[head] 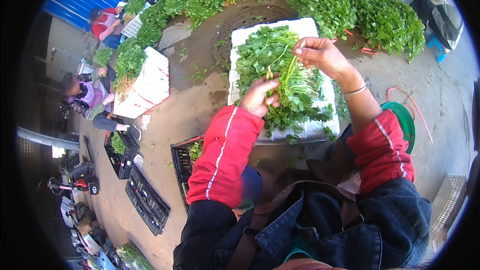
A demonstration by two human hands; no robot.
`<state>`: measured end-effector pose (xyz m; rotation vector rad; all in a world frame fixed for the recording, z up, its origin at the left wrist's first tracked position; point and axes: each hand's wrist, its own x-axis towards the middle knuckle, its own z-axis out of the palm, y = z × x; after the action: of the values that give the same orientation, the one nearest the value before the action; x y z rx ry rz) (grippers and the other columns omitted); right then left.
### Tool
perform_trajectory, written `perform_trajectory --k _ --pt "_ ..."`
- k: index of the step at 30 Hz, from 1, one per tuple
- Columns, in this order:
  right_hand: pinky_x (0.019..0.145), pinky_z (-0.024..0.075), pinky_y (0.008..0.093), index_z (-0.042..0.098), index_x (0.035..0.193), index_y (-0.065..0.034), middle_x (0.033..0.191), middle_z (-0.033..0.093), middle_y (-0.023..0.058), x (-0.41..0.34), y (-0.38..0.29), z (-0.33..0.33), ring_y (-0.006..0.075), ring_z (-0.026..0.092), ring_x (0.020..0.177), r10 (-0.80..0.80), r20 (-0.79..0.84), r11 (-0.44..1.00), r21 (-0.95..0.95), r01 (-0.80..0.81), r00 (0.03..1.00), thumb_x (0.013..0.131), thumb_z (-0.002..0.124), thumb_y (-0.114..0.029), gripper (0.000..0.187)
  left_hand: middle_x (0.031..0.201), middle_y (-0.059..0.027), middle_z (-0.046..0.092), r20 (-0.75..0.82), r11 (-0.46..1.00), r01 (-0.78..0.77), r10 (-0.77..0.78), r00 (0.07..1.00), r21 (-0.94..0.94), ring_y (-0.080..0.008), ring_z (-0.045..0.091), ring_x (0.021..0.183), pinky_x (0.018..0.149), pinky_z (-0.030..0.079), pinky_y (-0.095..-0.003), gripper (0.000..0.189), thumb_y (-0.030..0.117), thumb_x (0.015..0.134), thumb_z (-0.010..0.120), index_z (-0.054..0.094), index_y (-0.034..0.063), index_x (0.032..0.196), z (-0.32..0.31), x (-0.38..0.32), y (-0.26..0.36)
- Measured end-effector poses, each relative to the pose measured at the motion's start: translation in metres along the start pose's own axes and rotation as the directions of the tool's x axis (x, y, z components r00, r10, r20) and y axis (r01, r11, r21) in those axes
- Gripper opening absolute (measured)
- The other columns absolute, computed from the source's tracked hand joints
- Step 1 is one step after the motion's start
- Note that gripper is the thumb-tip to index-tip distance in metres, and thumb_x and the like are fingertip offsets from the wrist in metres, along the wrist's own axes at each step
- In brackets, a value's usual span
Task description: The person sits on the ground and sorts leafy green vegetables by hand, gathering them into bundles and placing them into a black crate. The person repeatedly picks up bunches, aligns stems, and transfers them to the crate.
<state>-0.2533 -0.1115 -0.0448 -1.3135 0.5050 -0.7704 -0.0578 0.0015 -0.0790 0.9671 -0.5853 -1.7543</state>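
My left hand (261, 96) is closed around a few leafy green stalks (288, 76), which look like celery. Thumb and fingers of my right hand (317, 56) pinch the upper ends of stalks just above it. Both hands are over a heap of the same greens (258, 50), its leaves to the left and its pale stems to the right. That heap rests on a white foam box (308, 26). Some loose leaves hang over the box's near edge.
Bundled greens (390, 22) line the ground beyond the box. Black crates (182, 165) stand left of me, a green round stool (407, 123) at my right. Two people (90, 93) sit at the left by another foam box (152, 82). A manhole cover (225, 33) lies ahead.
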Motion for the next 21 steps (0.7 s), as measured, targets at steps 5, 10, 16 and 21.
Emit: perform_trajectory --k 5,10,16,21 --pt "0.052 0.0404 0.0204 0.065 0.088 0.0 0.069 0.06 0.0 0.009 0.001 0.023 0.0056 0.051 0.059 0.021 0.133 0.936 -0.351 0.028 0.991 0.083 0.064 -0.013 0.014 0.082 0.0015 0.061 -0.062 0.689 -0.343 0.49 0.869 0.639 -0.0007 0.046 0.055 0.046 0.034 -0.0168 0.034 0.019 0.082 0.068 0.059 0.0048 0.111 0.007 -0.01 0.021" --pt "0.054 0.0425 0.0208 0.063 0.093 0.0019 0.076 0.062 0.0021 0.016 0.009 0.036 0.0068 0.053 0.062 0.071 0.236 0.944 -0.33 0.011 0.969 0.082 0.063 -0.01 0.016 0.081 0.0005 0.061 0.107 0.547 -0.433 0.528 0.843 0.716 -0.0055 0.055 0.073 0.067 0.045 -0.0213 0.03 0.01 0.079 0.07 0.061 0.0025 0.106 0.003 -0.009 0.029" --pt "0.054 0.0427 0.022 0.064 0.089 0.0006 0.076 0.062 0.0029 0.019 0.016 0.031 0.0084 0.052 0.06 0.061 0.123 0.997 -0.055 -0.055 0.99 0.081 0.064 -0.009 0.012 0.072 0.0037 0.059 -0.008 0.727 -0.335 0.424 0.906 0.599 -0.0022 0.045 0.052 0.045 0.036 -0.0189 0.021 0.013 0.08 0.069 0.063 0.003 0.098 -0.008 -0.015 0.031" --pt "0.053 0.0423 0.0216 0.063 0.084 -0.0013 0.073 0.062 0.0026 0.017 0.015 0.034 0.0079 0.053 0.059 0.022 0.138 1.0 -0.019 -0.019 0.99 0.08 0.065 -0.006 0.006 0.073 0.0051 0.057 0.054 0.742 -0.262 0.293 0.955 0.617 -0.0017 0.044 0.053 0.047 0.036 -0.0183 0.019 0.014 0.083 0.066 0.063 0.0045 0.099 -0.01 -0.013 0.027"
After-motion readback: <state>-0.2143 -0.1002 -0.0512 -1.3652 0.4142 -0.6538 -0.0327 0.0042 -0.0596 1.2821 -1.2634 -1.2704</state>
